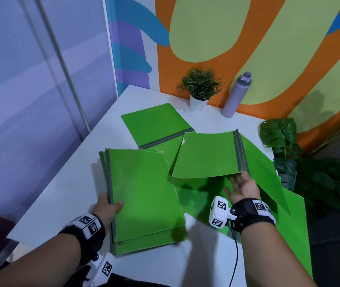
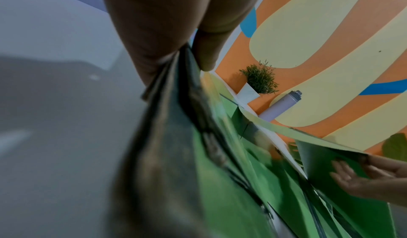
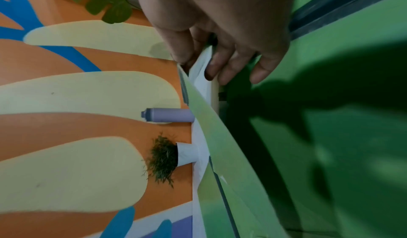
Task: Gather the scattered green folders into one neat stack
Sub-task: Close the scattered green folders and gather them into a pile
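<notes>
A stack of green folders (image 1: 144,193) with grey spines lies on the white table (image 1: 61,193) in front of me. My left hand (image 1: 111,206) grips its spine edge, thumb on top; the left wrist view shows the same grip (image 2: 182,64). To the right, my right hand (image 1: 241,187) pinches the near corner of one green folder (image 1: 206,156), which is lifted and bowed; the thumb lies on one side and the fingers (image 3: 220,74) under it. Another folder (image 1: 156,123) lies flat farther back. More green folders (image 1: 268,183) lie beneath the lifted one, reaching past the table's right edge.
A small potted plant (image 1: 200,90) and a purple bottle (image 1: 237,94) stand at the back by the painted wall. A large-leaved plant (image 1: 285,146) stands beyond the table's right edge. The table's left edge runs diagonally beside a glass partition.
</notes>
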Tool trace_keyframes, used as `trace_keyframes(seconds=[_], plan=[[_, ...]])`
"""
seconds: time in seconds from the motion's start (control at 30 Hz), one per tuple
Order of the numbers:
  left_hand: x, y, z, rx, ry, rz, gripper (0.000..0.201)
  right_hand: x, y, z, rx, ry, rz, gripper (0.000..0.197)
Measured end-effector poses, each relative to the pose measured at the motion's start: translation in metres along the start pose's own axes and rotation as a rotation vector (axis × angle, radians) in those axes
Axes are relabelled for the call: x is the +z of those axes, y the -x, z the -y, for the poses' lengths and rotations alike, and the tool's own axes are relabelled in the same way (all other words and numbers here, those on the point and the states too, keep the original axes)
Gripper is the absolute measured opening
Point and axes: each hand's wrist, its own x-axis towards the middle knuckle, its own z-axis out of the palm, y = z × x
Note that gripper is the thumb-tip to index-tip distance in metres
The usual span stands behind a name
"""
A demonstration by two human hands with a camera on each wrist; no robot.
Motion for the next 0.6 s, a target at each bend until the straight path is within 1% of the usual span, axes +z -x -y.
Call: trace_keyframes(seconds=[0.1, 0.13, 0.2, 0.3, 0.37, 0.43, 0.5, 0.53, 0.57, 0.6], plan=[[0.003, 0.006, -0.004, 0.001, 0.036, 0.017, 0.061, 0.017, 0.020, 0.009, -0.284, 0.091, 0.079, 0.005], [0.004, 0.010, -0.007, -0.004, 0.051, 0.019, 0.062, 0.024, 0.031, 0.012, -0.356, 0.125, 0.128, 0.007], [0.008, 0.016, -0.013, -0.022, 0.087, 0.053, 0.062, 0.033, 0.054, 0.013, -0.444, 0.177, 0.248, 0.012], [0.015, 0.019, -0.018, -0.054, 0.169, 0.094, 0.054, 0.042, 0.089, 0.001, -0.499, 0.310, 0.405, 0.017], [0.017, 0.015, -0.017, -0.057, 0.202, 0.103, 0.058, 0.045, 0.110, -0.017, -0.510, 0.454, 0.491, 0.023], [0.019, -0.001, -0.007, -0.055, 0.243, 0.117, 0.062, 0.045, 0.124, -0.042, -0.469, 0.583, 0.551, 0.025], [0.022, 0.003, -0.010, -0.057, 0.340, 0.145, 0.053, 0.040, 0.128, -0.069, -0.376, 0.684, 0.564, 0.024], [0.023, 0.020, -0.022, -0.073, 0.379, 0.154, 0.049, 0.036, 0.128, -0.081, -0.336, 0.720, 0.562, 0.025], [0.023, 0.024, -0.025, -0.097, 0.401, 0.179, 0.049, 0.031, 0.125, -0.093, -0.312, 0.772, 0.561, 0.026], [0.024, 0.027, -0.027, -0.129, 0.400, 0.222, 0.056, 0.026, 0.124, -0.102, -0.292, 0.837, 0.571, 0.027]])
